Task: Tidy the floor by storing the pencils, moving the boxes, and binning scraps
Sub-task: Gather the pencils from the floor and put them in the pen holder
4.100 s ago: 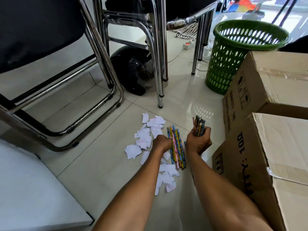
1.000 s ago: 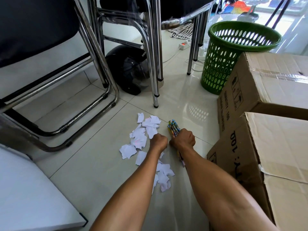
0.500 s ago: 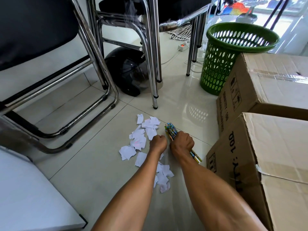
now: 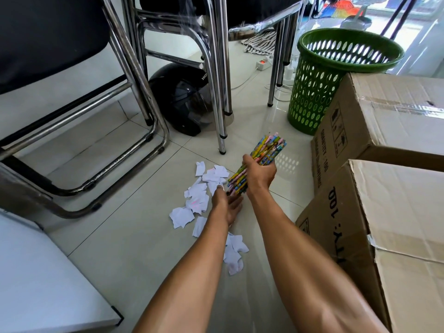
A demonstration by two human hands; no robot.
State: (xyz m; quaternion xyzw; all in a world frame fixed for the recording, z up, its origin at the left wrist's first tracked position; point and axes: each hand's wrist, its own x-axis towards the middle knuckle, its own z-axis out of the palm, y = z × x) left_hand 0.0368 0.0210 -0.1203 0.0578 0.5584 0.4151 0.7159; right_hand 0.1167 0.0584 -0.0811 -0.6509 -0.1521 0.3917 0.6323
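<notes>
Mid-frame, my right hand (image 4: 260, 175) is gripping the pencils (image 4: 268, 149) around the bundle's middle (probably light, stiff, apt to slip out); my left hand (image 4: 228, 205) is waiting, fingers straight, at their lower ends.

One wide-angle camera, worn on the head, faces forward and steeply down, near the glossy pale tiled floor (image 4: 134, 241), the green perforated plastic basket (image 4: 312, 97) farthest off.

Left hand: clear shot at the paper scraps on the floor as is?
Probably yes. The left hand is open, holding nothing, right beside the paper scraps with nothing between them. The right hand grips the pencils, up off the pile.
</notes>
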